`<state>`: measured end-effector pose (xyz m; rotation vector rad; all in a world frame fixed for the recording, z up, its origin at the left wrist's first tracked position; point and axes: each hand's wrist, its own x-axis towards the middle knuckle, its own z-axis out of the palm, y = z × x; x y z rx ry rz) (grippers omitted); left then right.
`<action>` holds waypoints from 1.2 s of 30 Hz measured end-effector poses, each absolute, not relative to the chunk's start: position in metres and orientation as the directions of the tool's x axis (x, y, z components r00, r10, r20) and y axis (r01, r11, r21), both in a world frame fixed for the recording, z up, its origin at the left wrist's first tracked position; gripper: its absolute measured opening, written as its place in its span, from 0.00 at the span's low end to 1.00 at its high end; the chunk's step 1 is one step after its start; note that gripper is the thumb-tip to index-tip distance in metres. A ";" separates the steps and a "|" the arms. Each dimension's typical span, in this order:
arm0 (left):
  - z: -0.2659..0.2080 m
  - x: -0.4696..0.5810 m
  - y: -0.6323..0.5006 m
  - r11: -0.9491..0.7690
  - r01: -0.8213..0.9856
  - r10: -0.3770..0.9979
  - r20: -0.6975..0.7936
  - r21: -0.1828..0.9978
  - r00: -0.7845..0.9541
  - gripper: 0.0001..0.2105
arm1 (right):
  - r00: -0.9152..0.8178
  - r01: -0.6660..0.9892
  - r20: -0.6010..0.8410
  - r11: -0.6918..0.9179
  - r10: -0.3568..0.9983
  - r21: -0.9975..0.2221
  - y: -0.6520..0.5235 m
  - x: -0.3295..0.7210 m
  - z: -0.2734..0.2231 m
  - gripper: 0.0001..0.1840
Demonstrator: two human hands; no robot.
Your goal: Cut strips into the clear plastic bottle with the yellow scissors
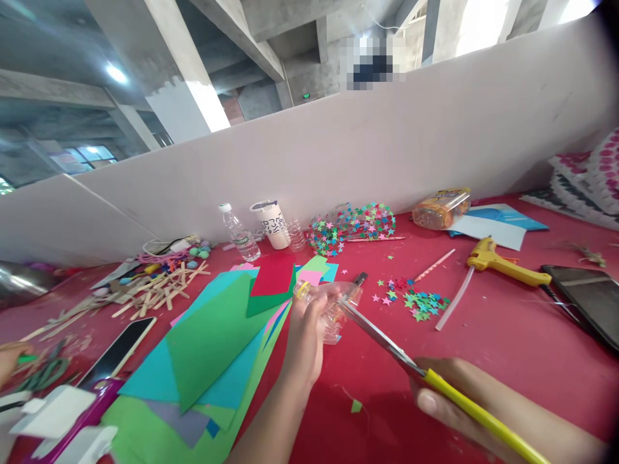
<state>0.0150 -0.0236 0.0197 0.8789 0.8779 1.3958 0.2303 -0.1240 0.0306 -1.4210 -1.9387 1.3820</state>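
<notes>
My left hand (305,335) is closed around a clear plastic bottle piece (333,327) with a yellowish neck ring, holding it above the table. In my right hand (447,390) is a pair of scissors (384,338) with yellow handles, its fingers wrapped round them. The blade tips reach the plastic beside my left fingers; whether they are biting into it I cannot tell. Just behind the bottle piece lies a dark-ended utility knife (360,279). Coloured paper sheets (217,335) spread to the left of my left hand.
Star confetti (425,303), a yellow glue gun (503,263) and a dark tablet (587,299) lie right. Behind stand a water bottle (239,235), a cup (271,225) and a star-covered bottle (353,225). Wooden sticks (167,290), a phone (118,348) and another person's hand (12,361) are left.
</notes>
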 end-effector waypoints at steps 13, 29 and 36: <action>0.019 0.015 -0.025 -0.006 -0.385 1.000 0.006 0.923 -0.001 0.11 | -0.391 0.518 -0.299 -0.061 0.871 -0.853 -0.122 0.226 0.039 0.29; 0.017 0.012 -0.024 -0.083 -0.292 0.996 0.089 0.953 0.009 0.11 | -0.237 0.532 -0.279 -0.116 0.931 -0.839 -0.120 0.218 0.015 0.32; 0.016 0.011 -0.023 -0.085 -0.257 0.996 0.082 0.963 -0.021 0.13 | -0.280 0.542 -0.237 -0.050 0.930 -0.839 -0.118 0.221 0.002 0.30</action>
